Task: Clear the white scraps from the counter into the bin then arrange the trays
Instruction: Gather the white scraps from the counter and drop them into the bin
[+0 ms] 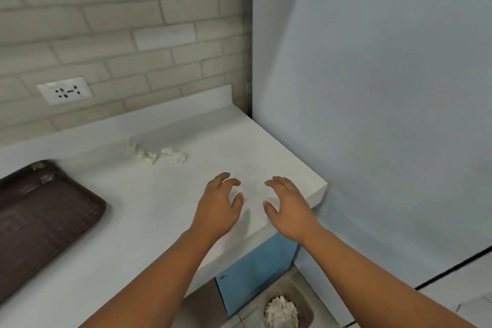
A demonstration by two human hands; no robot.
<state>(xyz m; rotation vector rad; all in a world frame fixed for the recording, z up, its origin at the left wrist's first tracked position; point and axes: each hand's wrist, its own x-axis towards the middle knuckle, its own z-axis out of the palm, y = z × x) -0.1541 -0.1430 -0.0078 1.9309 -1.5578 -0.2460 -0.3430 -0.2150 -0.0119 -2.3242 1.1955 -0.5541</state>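
Tray point(45, 216): dark brown and ribbed, flat on the worktop at the far left, cut off by the frame edge; a few small pale bits at its far corner, too blurred to tell what.
Socket point(65, 93): white, set in the brick wall above the back of the worktop, up and to the right of the tray.
Brick wall point(119, 21): pale bricks behind the worktop, running right as far as the corner.
White scraps point(155, 156): small crumpled lumps in a loose row on the worktop, close to its raised back edge, well apart from the tray, beyond both hands and touched by neither.
Worktop point(159, 208): white, with its right front corner jutting out.
Left hand point(218, 202): palm down over the worktop near the right front corner; grip spread, fingers loosely bent, thumb out toward the other hand, nothing in it; cannot tell whether the fingertips touch the surface.
Right hand point(290, 205): just beside the left, apart from it, palm down over the same corner; grip spread the same way, thumb pointing left, holding nothing.
Cupboard point(255, 279): blue, under the right end of the worktop.
Bin point(291, 289): beige, open-topped, on the floor below the corner, just right of the cupboard.
White heap point(281, 311): crumpled white stuff inside the bin.
Grey-blue wall point(386, 88): plain, filling the right side.
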